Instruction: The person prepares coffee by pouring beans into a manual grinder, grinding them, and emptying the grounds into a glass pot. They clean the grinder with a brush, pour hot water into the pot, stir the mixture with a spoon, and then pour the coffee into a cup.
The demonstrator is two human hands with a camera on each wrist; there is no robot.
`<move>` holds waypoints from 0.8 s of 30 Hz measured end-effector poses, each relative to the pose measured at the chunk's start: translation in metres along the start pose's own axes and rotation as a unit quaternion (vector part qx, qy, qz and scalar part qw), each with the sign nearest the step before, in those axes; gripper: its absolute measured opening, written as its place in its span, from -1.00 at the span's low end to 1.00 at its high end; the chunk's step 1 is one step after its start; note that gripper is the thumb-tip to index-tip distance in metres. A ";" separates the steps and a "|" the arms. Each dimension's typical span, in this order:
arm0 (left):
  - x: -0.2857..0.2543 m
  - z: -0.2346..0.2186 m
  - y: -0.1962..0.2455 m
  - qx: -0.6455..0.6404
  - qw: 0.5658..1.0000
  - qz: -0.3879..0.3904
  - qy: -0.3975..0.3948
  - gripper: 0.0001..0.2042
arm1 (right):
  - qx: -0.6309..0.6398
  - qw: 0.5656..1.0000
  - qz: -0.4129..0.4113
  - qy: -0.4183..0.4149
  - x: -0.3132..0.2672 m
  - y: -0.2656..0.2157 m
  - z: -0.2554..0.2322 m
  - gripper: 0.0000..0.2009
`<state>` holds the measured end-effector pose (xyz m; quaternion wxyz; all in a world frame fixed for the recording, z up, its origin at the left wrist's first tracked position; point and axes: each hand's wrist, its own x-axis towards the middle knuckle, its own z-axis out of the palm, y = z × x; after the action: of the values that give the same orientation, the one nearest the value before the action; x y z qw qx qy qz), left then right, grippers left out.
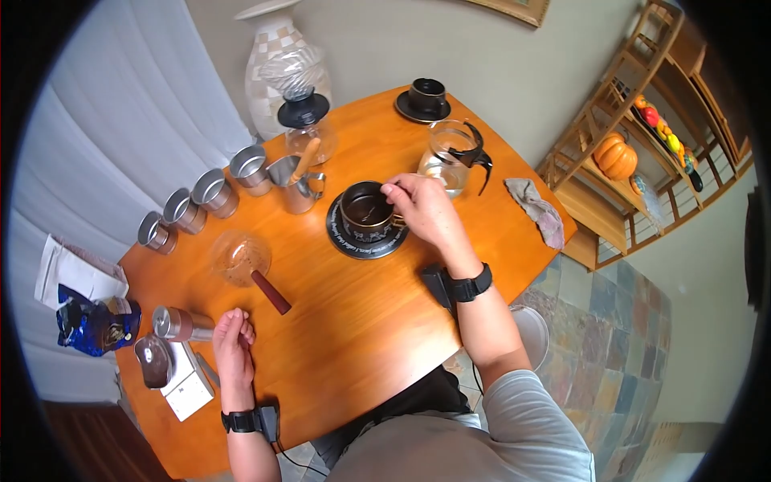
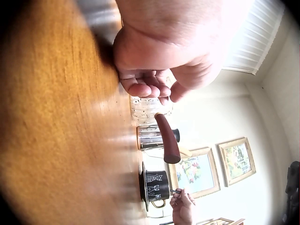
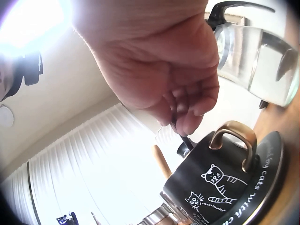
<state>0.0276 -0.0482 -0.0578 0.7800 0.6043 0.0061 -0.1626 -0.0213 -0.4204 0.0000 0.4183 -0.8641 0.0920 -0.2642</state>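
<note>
A black cup with white cat drawings [image 3: 211, 176] and a gold handle stands on its black saucer [image 1: 353, 246]. My right hand [image 1: 424, 210] pinches a thin dark utensil [image 3: 186, 140] between thumb and fingers at the cup's rim; its lower end is inside the cup. My left hand [image 1: 234, 347] rests on the table near its left side with fingers loosely curled, holding nothing. Beyond it, in the left wrist view, is a clear glass vessel with a dark red handle [image 2: 167, 140].
Several metal canisters [image 1: 215, 193] and a steel pitcher [image 1: 297, 186] line the back left. A glass carafe [image 1: 446, 161], a second black cup [image 1: 426, 96] and a cloth [image 1: 534, 210] lie to the right. A steel grinder [image 1: 183, 324] and white scale [image 1: 189, 389] sit at left.
</note>
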 end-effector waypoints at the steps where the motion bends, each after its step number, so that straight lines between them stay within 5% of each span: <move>1: 0.000 0.000 0.000 0.003 1.000 -0.002 -0.001 -0.84 | 0.000 1.000 -0.001 0.005 0.000 0.002 0.002 -0.80; 24: 0.001 -0.001 0.000 0.003 1.000 -0.003 -0.003 -0.82 | 0.019 0.998 0.052 0.011 0.001 0.003 0.003 -0.77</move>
<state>0.0286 -0.0471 -0.0581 0.7777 0.6060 0.0054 -0.1669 -0.0188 -0.4204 -0.0038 0.4466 -0.8473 0.1360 -0.2533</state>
